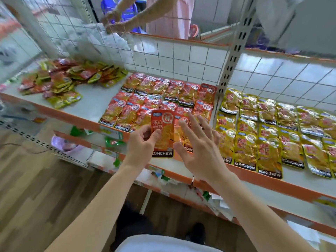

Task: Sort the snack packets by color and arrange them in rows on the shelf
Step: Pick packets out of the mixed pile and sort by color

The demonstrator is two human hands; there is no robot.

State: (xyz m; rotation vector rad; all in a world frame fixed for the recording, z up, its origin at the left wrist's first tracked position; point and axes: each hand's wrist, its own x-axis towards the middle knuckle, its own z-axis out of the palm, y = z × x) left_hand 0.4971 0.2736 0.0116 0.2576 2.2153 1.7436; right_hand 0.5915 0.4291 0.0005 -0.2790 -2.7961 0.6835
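Near shelf [94, 104] edge, beside red rows [163, 99]: one red packet [162, 131], pinched upright by left hand [143, 142] fingers. Right hand [200, 151] fingers were spread wide, holding nothing. Step probably called for laying it flat, label nearward, flush with the near row, clear of yellow rows [272, 135] right.

Beyond the wire grid [60, 20] I am seeing a person in a pink garment [169, 15] standing beside a blue plastic chair [127, 11], with a crumpled white plastic bag [109, 40] lying against the mesh and white tiles [181, 57] running along the back. Lower down, a lilac tub [60, 142] is sitting near scattered green wrappers [112, 140] and loose papers [218, 202], while wood-pattern flooring [36, 188] is stretching off to the left. At the bottom of my feed a black shoe [198, 231] is showing.
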